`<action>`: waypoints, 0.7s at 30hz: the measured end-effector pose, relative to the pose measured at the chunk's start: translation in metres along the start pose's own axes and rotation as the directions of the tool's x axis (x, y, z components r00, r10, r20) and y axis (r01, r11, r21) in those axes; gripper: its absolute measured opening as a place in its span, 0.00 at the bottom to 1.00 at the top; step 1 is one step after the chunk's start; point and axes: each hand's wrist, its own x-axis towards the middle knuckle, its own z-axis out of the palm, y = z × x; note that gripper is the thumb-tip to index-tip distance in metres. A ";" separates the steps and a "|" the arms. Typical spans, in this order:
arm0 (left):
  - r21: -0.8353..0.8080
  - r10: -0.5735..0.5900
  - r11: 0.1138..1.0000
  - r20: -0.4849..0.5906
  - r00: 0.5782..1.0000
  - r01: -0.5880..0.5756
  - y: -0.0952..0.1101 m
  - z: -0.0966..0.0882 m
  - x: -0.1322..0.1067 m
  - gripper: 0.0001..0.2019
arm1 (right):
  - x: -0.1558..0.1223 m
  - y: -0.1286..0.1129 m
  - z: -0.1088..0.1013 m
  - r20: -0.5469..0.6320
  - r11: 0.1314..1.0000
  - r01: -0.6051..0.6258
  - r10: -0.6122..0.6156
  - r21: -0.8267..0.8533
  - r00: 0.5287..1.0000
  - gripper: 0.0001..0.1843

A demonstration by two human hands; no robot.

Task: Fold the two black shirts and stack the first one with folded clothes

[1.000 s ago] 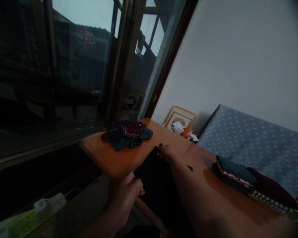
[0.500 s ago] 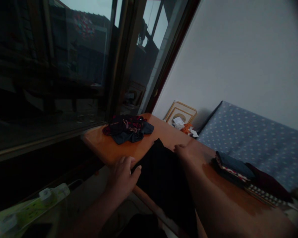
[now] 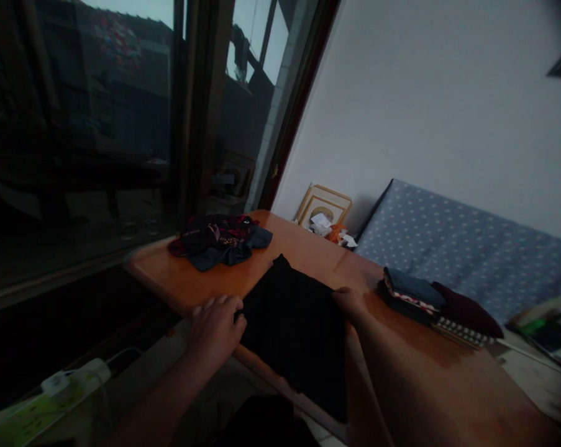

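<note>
A black garment (image 3: 299, 329) lies spread at the near side of the wooden table, its lower end hanging over the front edge. What kind of garment it is, I cannot tell. My left hand (image 3: 219, 323) pinches its left edge between thumb and fingers. At the opposite edge, my right hand (image 3: 348, 302) is closed on the cloth near the upper right corner, with most of its fingers hidden. Beyond them, a crumpled heap of dark clothes (image 3: 219, 239), partly red-patterned, rests on the far left of the table.
Folded clothes (image 3: 413, 295) are stacked on the right of the table (image 3: 303, 239). Behind them leans a blue dotted panel (image 3: 443, 230). Picture frames (image 3: 324, 202) and crumpled paper stand by the wall. A power strip (image 3: 47, 397) is at lower left, below the window.
My left hand has gone from spread fingers beside the black garment to pinching its left edge. The cloth now lies flatter and wider. The whole view has shifted slightly.
</note>
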 end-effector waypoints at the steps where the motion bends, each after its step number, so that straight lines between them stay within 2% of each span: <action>1: -0.004 0.011 1.000 0.004 1.000 -0.011 0.000 0.002 0.002 0.08 | -0.001 0.004 -0.003 -0.018 1.000 -0.002 0.002 -0.003 1.000 0.04; 6: -0.067 0.062 0.996 0.028 0.998 -0.060 0.005 0.018 0.017 0.07 | -0.003 0.029 -0.027 -0.124 1.000 -0.022 0.021 -0.008 0.992 0.02; 13: -0.110 0.207 0.973 0.049 0.977 -0.201 0.040 0.046 0.042 0.06 | -0.019 0.079 -0.079 -0.236 0.996 -0.079 0.083 0.027 0.968 0.05; 17: -0.049 0.183 0.982 0.052 0.982 -0.181 0.054 0.054 0.051 0.08 | -0.029 0.101 -0.100 -0.264 0.997 -0.072 0.072 0.011 0.962 0.08; 21: 0.064 0.122 0.990 0.056 0.991 -0.125 0.068 0.052 0.052 0.09 | -0.029 0.114 -0.102 -0.275 0.999 -0.030 0.022 -0.025 0.961 0.10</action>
